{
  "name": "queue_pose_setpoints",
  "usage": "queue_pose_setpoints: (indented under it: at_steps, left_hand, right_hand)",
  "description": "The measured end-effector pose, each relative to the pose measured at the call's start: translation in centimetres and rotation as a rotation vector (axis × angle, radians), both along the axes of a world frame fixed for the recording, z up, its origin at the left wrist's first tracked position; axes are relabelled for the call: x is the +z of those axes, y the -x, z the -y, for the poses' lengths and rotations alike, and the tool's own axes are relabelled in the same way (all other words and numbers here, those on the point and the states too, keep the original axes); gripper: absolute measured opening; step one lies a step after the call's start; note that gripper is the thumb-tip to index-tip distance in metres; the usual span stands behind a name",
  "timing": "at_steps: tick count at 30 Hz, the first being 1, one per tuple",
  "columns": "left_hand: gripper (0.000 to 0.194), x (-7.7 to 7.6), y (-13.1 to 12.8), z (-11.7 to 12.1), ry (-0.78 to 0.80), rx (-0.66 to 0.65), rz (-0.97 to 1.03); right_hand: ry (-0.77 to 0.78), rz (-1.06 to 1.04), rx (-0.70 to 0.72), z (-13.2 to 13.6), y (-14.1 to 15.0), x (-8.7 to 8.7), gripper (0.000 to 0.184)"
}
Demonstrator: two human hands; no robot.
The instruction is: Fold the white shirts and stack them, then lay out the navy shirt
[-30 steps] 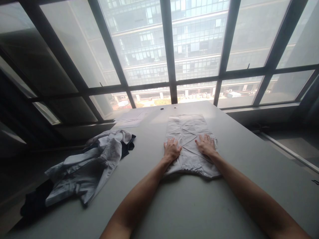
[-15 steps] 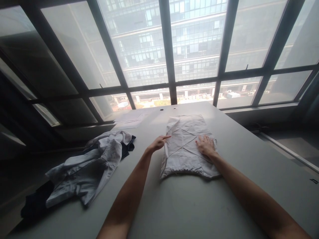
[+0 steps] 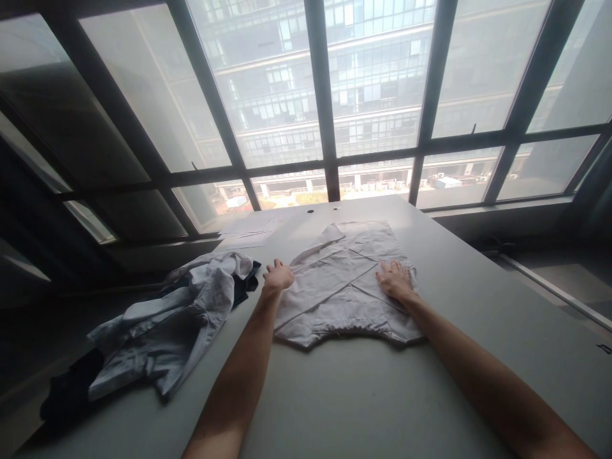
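Observation:
A white garment (image 3: 335, 280) with diagonal creases lies spread before me, its gathered, curved edge towards me. At its left side my left hand (image 3: 278, 275) is closed on the outer edge of a flap, holding it out to the left; the fingertips are partly hidden. My right hand (image 3: 396, 279) rests flat on the garment's right part, fingers spread.
Light grey and dark clothes lie in a crumpled heap (image 3: 176, 319) on the left of the pale table (image 3: 344, 395). Sheets of paper (image 3: 246, 231) are at the far left edge. Large framed windows (image 3: 373, 76) rise beyond the table.
My left hand has moved left, drawing the garment's left flap outward so that the cloth lies wider. The right hand has stayed in place.

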State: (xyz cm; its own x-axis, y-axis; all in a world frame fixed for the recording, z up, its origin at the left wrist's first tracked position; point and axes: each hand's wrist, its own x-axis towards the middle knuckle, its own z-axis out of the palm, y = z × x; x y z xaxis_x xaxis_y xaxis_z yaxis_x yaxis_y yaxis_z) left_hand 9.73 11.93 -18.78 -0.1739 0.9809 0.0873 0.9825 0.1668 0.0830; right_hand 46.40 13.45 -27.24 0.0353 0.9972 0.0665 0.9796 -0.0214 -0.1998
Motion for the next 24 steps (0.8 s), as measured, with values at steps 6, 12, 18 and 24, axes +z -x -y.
queue_pose_setpoints:
  at_steps: [6, 12, 18, 24]
  left_hand:
    - [0.045, -3.7, -5.3, -0.4, -0.121, -0.195, 0.013]
    - [0.052, -6.7, -5.6, -0.5, -0.048, -0.233, 0.019]
    - [0.055, -6.4, -5.9, -0.4, 0.001, -0.187, 0.014]
    - [0.059, -6.3, -6.4, 1.0, 0.090, -0.176, 0.030]
  right_hand:
    - [0.008, 0.022, 0.008, -0.1, -0.1, -0.1, 0.062]
    - [0.025, 0.028, 0.006, -0.4, 0.0, -0.4, 0.064]
    - [0.044, 0.035, 0.030, -0.8, -0.1, 0.1, 0.064]
    - [0.054, 0.057, 0.056, 0.0, -0.7, 0.3, 0.063]
